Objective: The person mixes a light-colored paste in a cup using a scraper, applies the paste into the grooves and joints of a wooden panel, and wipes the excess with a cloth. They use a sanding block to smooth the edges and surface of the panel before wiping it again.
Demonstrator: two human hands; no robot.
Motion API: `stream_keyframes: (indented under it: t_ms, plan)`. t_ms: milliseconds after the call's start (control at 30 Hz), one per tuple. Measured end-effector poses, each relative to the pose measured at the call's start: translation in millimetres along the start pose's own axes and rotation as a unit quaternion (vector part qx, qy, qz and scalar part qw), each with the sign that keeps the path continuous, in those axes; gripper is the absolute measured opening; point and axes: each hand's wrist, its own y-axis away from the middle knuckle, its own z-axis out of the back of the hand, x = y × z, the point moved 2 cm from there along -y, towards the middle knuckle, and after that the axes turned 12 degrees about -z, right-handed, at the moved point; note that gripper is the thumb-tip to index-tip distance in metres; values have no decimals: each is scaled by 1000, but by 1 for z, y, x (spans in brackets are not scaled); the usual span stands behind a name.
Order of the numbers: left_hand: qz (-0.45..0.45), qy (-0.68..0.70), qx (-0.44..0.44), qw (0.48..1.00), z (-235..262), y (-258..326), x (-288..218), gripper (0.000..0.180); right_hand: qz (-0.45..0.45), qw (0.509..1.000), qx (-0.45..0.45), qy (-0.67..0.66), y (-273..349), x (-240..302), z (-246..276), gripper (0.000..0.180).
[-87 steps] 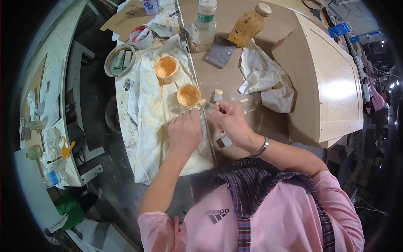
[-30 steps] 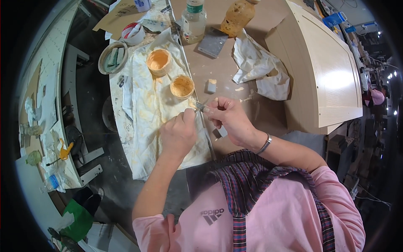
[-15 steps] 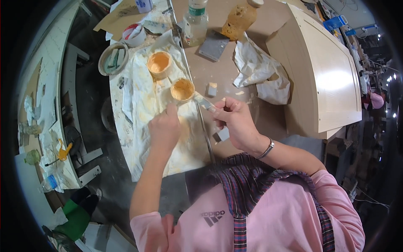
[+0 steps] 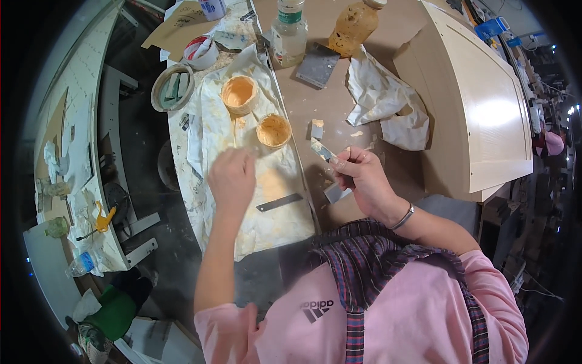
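My right hand [image 4: 365, 177] pinches a small putty knife [image 4: 322, 150] between thumb and fingers; pale putty clings to its blade. My left hand [image 4: 232, 181] hovers over the stained white cloth [image 4: 242, 239], its fingers curled in, and anything inside them is hidden. Beyond it stand two round tubs: one tub of orange putty [image 4: 239, 95] and a smaller tub [image 4: 273, 131] with putty smeared inside. A flat dark metal strip [image 4: 279, 202] lies on the cloth, nearer to me than the tubs. Right of the smaller tub is a small grey block [image 4: 317, 128].
A pale wooden panelled cabinet piece [image 4: 494, 103] stands at the right, beside crumpled cloth [image 4: 394, 100]. At the back are a clear bottle [image 4: 288, 39], a bottle of brownish liquid [image 4: 354, 27] and a dark flat block [image 4: 318, 65]. A tape roll [image 4: 173, 88] lies at the far left.
The putty knife has moved right, away from the smaller tub, with my right hand. My left hand has shifted left. The metal strip now shows on the cloth, where bare cloth was visible.
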Motion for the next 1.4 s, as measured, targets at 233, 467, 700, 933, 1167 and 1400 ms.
stream_keyframes:
  t_ms: [233,467,700,933,1167,1400]
  plan:
    - [-29,-130,-21,991,-29,-40,45,22,-4,999,35,-2,8,-7,-2,10]
    - [-1,-88,38,995,-33,-45,58,27,-19,999,36,-8,9,-23,3,11]
    - [-26,-110,-17,993,-38,-45,62,22,-26,998,46,22,8,-30,1,13]
    - [-54,-117,-50,990,-41,-45,62,12,-24,998,41,37,10,-32,1,15]
    - [-59,-124,-70,988,-44,-46,62,9,-23,998,48,33,9,-31,3,13]
    - [-39,-30,-137,989,-24,-39,47,9,-30,999,40,17,9,-29,6,8]
